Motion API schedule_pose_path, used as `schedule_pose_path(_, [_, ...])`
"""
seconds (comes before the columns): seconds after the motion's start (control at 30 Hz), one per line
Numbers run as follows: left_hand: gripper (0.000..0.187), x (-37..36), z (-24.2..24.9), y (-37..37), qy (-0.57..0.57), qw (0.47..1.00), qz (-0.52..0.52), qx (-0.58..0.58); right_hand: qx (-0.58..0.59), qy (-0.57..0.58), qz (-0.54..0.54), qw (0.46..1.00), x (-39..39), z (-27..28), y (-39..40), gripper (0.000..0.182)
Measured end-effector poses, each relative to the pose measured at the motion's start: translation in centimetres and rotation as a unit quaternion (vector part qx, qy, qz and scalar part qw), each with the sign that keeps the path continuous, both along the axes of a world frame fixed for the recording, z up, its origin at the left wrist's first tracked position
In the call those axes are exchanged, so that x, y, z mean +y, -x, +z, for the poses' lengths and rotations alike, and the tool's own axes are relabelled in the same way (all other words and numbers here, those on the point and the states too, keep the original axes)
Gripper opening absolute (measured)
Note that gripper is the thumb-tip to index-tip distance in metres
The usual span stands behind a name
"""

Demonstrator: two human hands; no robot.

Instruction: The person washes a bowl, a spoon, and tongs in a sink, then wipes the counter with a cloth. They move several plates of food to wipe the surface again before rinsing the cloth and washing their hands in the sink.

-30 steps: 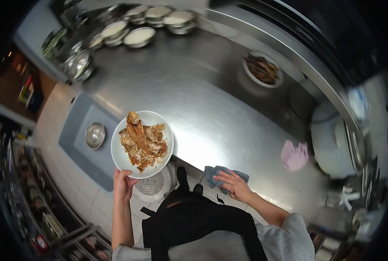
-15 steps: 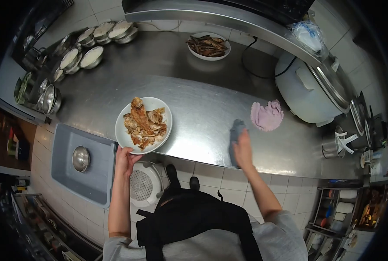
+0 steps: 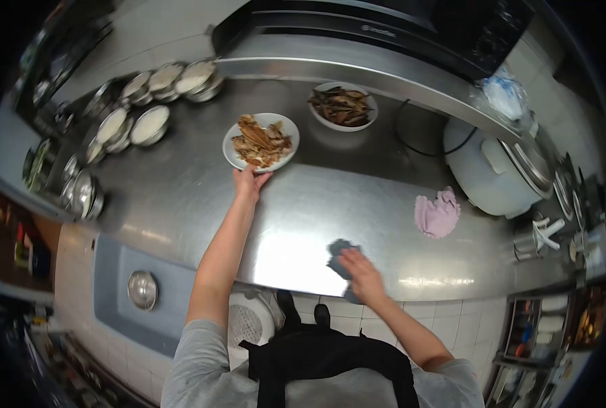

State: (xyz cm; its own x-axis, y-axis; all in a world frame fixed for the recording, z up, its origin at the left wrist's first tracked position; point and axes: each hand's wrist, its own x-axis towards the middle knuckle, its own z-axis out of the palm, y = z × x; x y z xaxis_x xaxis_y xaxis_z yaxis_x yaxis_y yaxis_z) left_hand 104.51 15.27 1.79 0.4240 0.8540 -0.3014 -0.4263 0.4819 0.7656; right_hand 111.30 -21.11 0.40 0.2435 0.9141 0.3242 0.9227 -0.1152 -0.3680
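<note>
My left hand [image 3: 250, 182] reaches out over the steel counter [image 3: 180, 197] and grips the near rim of a white plate [image 3: 286, 155]. Browned pieces of what looks like fried fish [image 3: 261, 141] are heaped on that plate. Closer to me, my right hand [image 3: 362, 272] presses on a grey-blue cloth [image 3: 339, 256] near the counter's front edge; part of the cloth hangs beside the palm. A pink cloth [image 3: 438, 213] lies crumpled to the right. Beyond the plate stands a white bowl [image 3: 344, 128] of dark, thin fried pieces.
Several metal bowls of rice [image 3: 150, 125] stand at the back left. A large rice cooker [image 3: 483, 170] is at the right, below a steel shelf [image 3: 384, 88] with a black microwave [image 3: 384, 30]. Below the counter are a grey tub [image 3: 109, 272] and a white stool [image 3: 245, 319].
My left hand has carried the plate away from me, from the front edge toward the back of the counter. The right hand has slid the grey-blue cloth leftward along the front. My view has shifted.
</note>
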Motion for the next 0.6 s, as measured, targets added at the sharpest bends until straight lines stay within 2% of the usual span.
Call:
schedule_pose_path(0.03, [0.046, 1.2, 0.2, -2.2, 0.0, 1.0, -0.02, -0.005, 0.008, 0.004, -0.04, 0.999, -1.9, 0.6, -2.0, 0.051])
schedule_pose_path(0.1, [0.048, 3.2, 0.2, -5.6, 0.001, 0.998, 0.028, -0.048, 0.174, -0.063, -0.148, 0.971, -4.3, 0.3, -6.8, 0.049])
schedule_pose_path(0.17, [0.048, 5.5, 0.0, -8.6, 0.003, 0.999, 0.012, -0.033, 0.29, -0.117, -0.227, 0.922, -3.3, 1.6, -12.1, 0.045])
schedule_pose_path(0.2, [0.048, 6.1, -0.1, -9.7, 0.001, 1.0, 0.012, -0.015, 0.26, -0.166, -0.249, 0.918, -1.5, 2.7, -14.5, 0.044])
schedule_pose_path(0.27, [0.048, 6.4, 0.0, -10.5, -0.008, 0.999, -0.018, -0.032, 0.133, -0.252, -0.197, 0.938, 3.4, 5.3, -19.4, 0.04])
schedule_pose_path(0.3, [0.047, 6.4, 0.1, -10.4, -0.016, 0.998, -0.041, -0.049, 0.101, -0.221, -0.22, 0.945, 5.8, 5.9, -22.1, 0.04])
schedule_pose_path(0.33, [0.048, 6.2, 0.9, -9.8, 0.025, 0.996, -0.079, -0.013, 0.07, -0.189, -0.24, 0.95, 8.0, 6.0, -24.4, 0.04])
schedule_pose_path(0.37, [0.048, 6.5, 0.5, -9.4, 0.028, 0.997, -0.074, -0.013, 0.07, -0.187, -0.235, 0.951, 9.9, 4.9, -26.9, 0.04])
schedule_pose_path(0.43, [0.051, 6.6, -0.3, -6.0, 0.083, 0.973, -0.214, -0.036, -0.036, -0.067, -0.214, 0.974, 12.7, 1.5, -31.0, 0.043])
schedule_pose_path(0.47, [0.051, 5.6, -0.2, -3.7, 0.083, 0.977, -0.191, -0.037, -0.034, -0.067, -0.191, 0.979, 13.3, 0.6, -31.6, 0.043])
schedule_pose_path(0.53, [0.064, 1.6, 1.0, 2.7, -0.008, 0.983, -0.185, -0.02, -0.163, 0.001, -0.223, 0.961, 14.6, -2.3, -29.5, 0.049])
schedule_pose_path(0.6, [0.057, -2.8, 1.2, 9.9, -0.041, 0.98, -0.194, -0.028, -0.07, 0.02, -0.15, 0.986, 13.7, -0.5, -23.4, 0.051])
